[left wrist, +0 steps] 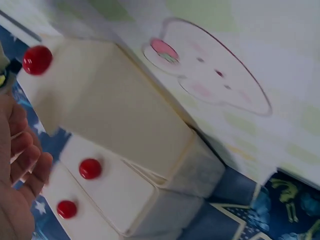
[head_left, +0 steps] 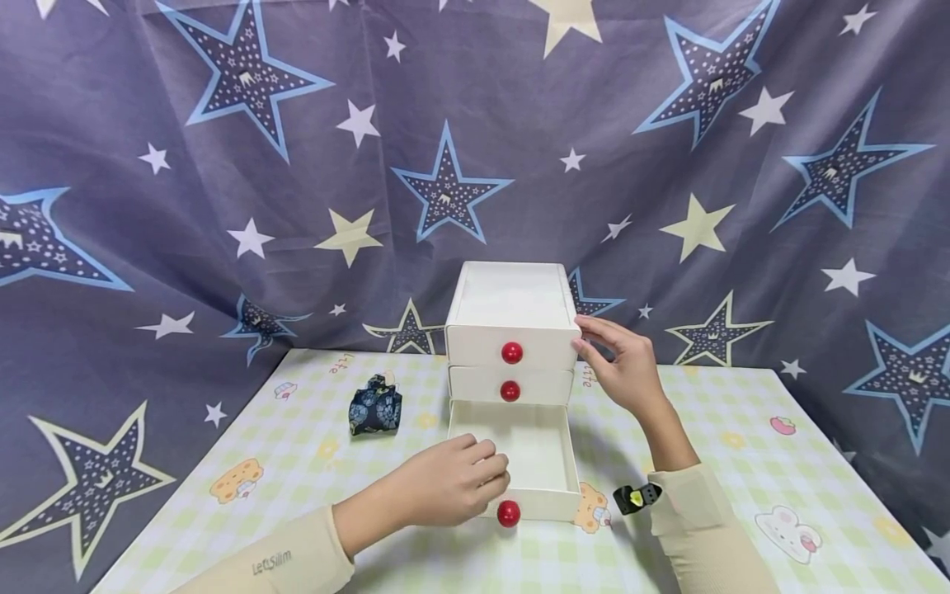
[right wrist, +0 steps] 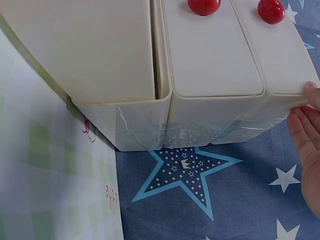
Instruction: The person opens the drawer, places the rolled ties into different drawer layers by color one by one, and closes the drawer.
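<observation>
A white three-drawer cabinet (head_left: 512, 297) with red ball knobs stands on the table; its bottom drawer (head_left: 545, 445) is pulled out. My left hand (head_left: 453, 483) is over the left front of that drawer, near its red knob (head_left: 508, 513). In the left wrist view its fingers (left wrist: 32, 172) hang loosely curled, with nothing seen in them. My right hand (head_left: 623, 363) touches the cabinet's upper right front corner. In the right wrist view the thumb (right wrist: 312, 94) lies at the top drawer's front edge and the fingers extend along the side. The part of the drawer behind my left hand is hidden.
A dark blue flower-patterned cloth bundle (head_left: 375, 407) sits on the table left of the cabinet. Beside my right cuff is a small black object with a yellow patch (head_left: 637, 498). A checked cloth (head_left: 297, 462) covers the table; a star-patterned curtain (head_left: 475, 99) hangs behind.
</observation>
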{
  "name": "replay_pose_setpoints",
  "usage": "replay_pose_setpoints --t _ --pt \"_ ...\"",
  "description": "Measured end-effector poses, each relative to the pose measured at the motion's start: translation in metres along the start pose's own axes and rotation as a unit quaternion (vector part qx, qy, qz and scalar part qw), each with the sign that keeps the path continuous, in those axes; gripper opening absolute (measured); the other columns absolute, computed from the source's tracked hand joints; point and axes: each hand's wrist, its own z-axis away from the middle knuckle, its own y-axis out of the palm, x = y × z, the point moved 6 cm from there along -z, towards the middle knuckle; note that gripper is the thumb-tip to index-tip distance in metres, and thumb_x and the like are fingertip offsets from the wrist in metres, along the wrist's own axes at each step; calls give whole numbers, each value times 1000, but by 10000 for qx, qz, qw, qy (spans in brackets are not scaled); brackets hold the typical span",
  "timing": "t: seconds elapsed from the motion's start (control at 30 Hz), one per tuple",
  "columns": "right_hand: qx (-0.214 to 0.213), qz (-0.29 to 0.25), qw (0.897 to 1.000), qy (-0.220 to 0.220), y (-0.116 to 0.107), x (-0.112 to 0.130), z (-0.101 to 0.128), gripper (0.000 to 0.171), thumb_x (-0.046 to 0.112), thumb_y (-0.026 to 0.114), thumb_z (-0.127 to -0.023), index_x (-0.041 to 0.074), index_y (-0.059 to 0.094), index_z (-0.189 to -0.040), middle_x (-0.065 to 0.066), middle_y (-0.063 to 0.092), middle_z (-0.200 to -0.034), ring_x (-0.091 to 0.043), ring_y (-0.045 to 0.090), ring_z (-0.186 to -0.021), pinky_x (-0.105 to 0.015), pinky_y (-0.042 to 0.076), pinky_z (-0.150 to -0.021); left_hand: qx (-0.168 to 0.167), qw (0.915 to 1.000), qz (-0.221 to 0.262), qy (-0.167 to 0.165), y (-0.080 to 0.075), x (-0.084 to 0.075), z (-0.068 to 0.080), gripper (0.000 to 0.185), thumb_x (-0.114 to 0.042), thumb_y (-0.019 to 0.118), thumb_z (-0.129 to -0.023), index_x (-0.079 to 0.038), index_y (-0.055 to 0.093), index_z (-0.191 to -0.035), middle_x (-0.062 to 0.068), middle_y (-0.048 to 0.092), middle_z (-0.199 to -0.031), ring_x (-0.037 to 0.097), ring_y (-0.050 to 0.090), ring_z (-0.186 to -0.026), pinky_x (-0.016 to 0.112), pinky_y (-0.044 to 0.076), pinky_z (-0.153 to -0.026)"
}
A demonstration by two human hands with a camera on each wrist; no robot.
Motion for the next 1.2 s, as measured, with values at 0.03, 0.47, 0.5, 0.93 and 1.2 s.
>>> replay_pose_setpoints --t 0.03,0.47,0.5,0.93,1.2 --pt "4 2 10000 -5 0 0 0 33 -16 75 -83 -14 70 -116 -28 70 -117 -40 72 -96 -26 59 -90 -19 10000 -32 -43 1 3 2 19 -27 60 -91 -17 70 -103 -3 61 -102 15 52 -85 22 47 -67" --pt "27 -59 10000 5 1 -1 1 34 -15 75 -83 -14 69 -117 -27 70 -118 -40 72 -97 -16 56 -92 136 9982 12 -591 11 32 36 22 -19 58 -86 -10 70 -102 2 62 -99 19 53 -85 26 49 -64" --pt "25 -56 10000 4 2 -2 1 34 -16 75 -83 -14 69 -117 -28 70 -118 -40 72 -96 -15 55 -92 216 9977 8 -641 13 34 39 22 -20 59 -86 -10 70 -102 2 62 -99 19 53 -85 26 49 -64" --pt "91 -62 9999 29 7 -42 8 37 -5 77 -87 -4 71 -123 -18 71 -124 -32 73 -100 -11 53 -93 902 9841 204 -1515 41 68 95 28 -23 71 -85 -11 67 -110 2 60 -101 22 55 -89 34 55 -71" --pt "160 -59 9998 40 6 -43 8 36 1 77 -90 -1 71 -126 -15 70 -127 -30 73 -103 -15 54 -95 1203 9582 431 -2558 58 91 132 34 -20 74 -85 -9 64 -116 7 60 -106 28 57 -94 42 56 -71"
